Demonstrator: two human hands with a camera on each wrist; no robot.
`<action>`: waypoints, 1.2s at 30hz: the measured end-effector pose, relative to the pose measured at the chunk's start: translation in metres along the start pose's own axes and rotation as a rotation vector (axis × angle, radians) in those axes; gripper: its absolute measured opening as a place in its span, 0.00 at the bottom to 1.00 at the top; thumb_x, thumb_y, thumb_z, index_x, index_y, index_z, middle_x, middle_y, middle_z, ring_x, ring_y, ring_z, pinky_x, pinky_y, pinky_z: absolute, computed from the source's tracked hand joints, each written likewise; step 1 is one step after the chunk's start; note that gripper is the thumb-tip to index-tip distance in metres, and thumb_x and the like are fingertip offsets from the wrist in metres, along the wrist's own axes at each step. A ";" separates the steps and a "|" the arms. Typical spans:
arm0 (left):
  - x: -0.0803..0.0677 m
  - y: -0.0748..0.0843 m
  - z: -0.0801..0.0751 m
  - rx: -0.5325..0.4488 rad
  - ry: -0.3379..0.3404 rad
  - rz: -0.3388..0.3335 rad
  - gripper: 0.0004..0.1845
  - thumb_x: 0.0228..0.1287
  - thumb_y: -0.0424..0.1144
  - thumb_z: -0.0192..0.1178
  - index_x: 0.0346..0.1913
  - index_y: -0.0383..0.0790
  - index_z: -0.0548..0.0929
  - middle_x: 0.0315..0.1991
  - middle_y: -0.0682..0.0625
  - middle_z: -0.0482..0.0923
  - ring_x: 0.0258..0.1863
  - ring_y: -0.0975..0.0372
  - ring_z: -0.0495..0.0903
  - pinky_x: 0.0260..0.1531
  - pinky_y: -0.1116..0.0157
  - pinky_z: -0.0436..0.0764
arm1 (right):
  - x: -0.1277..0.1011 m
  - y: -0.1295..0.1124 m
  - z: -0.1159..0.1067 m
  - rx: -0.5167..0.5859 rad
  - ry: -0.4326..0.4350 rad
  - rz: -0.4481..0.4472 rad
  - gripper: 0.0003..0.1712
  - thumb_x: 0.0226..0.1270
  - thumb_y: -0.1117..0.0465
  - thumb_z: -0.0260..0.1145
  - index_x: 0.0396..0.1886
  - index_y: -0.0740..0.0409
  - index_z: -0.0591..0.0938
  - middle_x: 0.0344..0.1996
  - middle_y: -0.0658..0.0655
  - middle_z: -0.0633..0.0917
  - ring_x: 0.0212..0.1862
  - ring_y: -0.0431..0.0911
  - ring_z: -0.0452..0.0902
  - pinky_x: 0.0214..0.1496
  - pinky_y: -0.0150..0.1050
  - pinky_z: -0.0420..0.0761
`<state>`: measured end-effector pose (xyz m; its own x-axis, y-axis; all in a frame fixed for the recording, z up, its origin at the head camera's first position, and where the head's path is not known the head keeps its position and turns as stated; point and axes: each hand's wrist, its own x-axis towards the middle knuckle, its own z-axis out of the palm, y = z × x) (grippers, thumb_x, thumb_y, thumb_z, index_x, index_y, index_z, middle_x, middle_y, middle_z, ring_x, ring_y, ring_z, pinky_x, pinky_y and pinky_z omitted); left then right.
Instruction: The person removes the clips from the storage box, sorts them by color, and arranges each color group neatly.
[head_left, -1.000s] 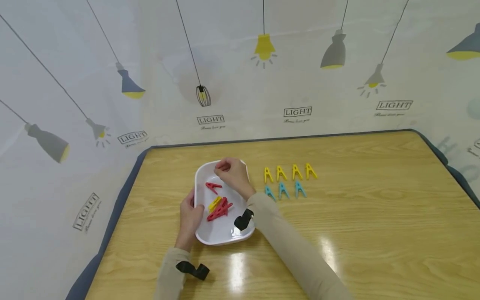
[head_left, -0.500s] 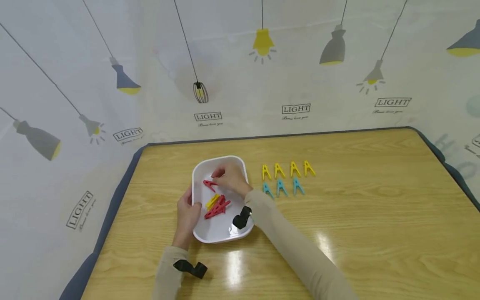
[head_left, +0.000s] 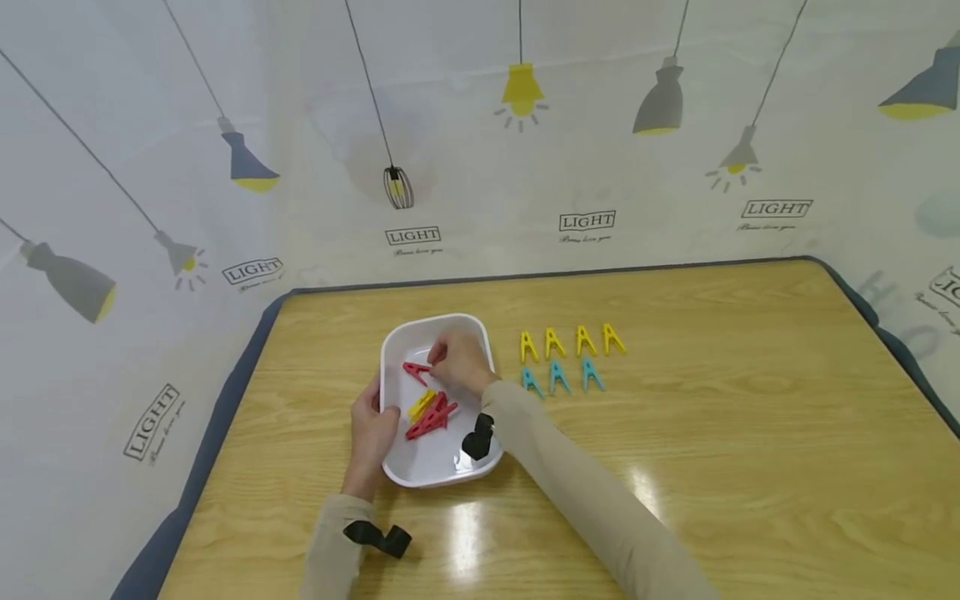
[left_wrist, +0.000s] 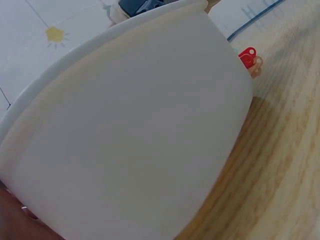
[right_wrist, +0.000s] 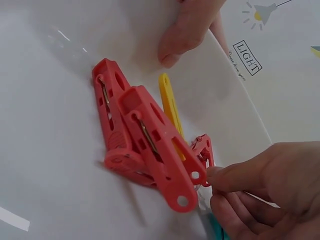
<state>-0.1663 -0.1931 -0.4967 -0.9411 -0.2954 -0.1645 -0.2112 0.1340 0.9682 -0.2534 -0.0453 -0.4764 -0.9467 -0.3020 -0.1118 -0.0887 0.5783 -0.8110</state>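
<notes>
A white plastic tray stands on the table, its left side gripped by my left hand with the thumb over the rim. My right hand reaches inside, thumb and fingertips pinching one end of a small red clothespin. Nearer the tray's middle, larger red clothespins lie overlapping, with a yellow clothespin beside them. Part of a teal clothespin shows below my right fingers in the right wrist view. The tray's outer wall fills most of the left wrist view.
Right of the tray, several yellow clothespins form a row on the wooden table, above three teal clothespins. A red clothespin end shows past the tray in the left wrist view. A patterned curtain stands behind.
My right hand has lowered into the tray toward the small red clothespin, and its fingertips now meet it. My left hand keeps its hold on the tray.
</notes>
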 end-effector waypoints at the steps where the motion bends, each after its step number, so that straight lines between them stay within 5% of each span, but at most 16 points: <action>1: 0.000 0.000 0.000 -0.002 -0.001 0.000 0.39 0.53 0.18 0.43 0.75 0.27 0.63 0.72 0.30 0.66 0.69 0.44 0.70 0.71 0.48 0.69 | 0.000 0.000 0.000 -0.007 0.004 0.006 0.04 0.55 0.73 0.72 0.31 0.63 0.86 0.30 0.58 0.87 0.30 0.41 0.75 0.33 0.26 0.75; 13: -0.001 -0.001 -0.001 0.006 -0.006 0.007 0.40 0.53 0.18 0.43 0.75 0.28 0.64 0.72 0.31 0.67 0.69 0.44 0.70 0.71 0.48 0.69 | 0.004 0.004 0.004 -0.059 0.027 -0.009 0.04 0.57 0.70 0.72 0.26 0.60 0.86 0.25 0.54 0.85 0.28 0.40 0.73 0.31 0.27 0.71; 24: 0.000 -0.001 0.002 0.033 0.018 0.005 0.39 0.52 0.18 0.42 0.73 0.27 0.66 0.67 0.28 0.72 0.64 0.44 0.74 0.68 0.47 0.73 | 0.007 0.007 0.000 0.104 0.087 -0.090 0.01 0.58 0.69 0.74 0.30 0.62 0.88 0.30 0.58 0.89 0.31 0.40 0.80 0.34 0.26 0.78; 36: 0.001 0.001 0.001 0.010 -0.005 -0.029 0.41 0.53 0.17 0.41 0.75 0.29 0.63 0.70 0.30 0.69 0.67 0.43 0.72 0.69 0.47 0.72 | 0.004 -0.001 -0.003 0.094 0.143 -0.116 0.01 0.59 0.67 0.73 0.32 0.60 0.88 0.31 0.57 0.90 0.33 0.41 0.81 0.35 0.26 0.78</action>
<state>-0.1679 -0.1919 -0.4961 -0.9360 -0.2942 -0.1933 -0.2408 0.1346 0.9612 -0.2585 -0.0447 -0.4740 -0.9667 -0.2481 0.0621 -0.1764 0.4711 -0.8643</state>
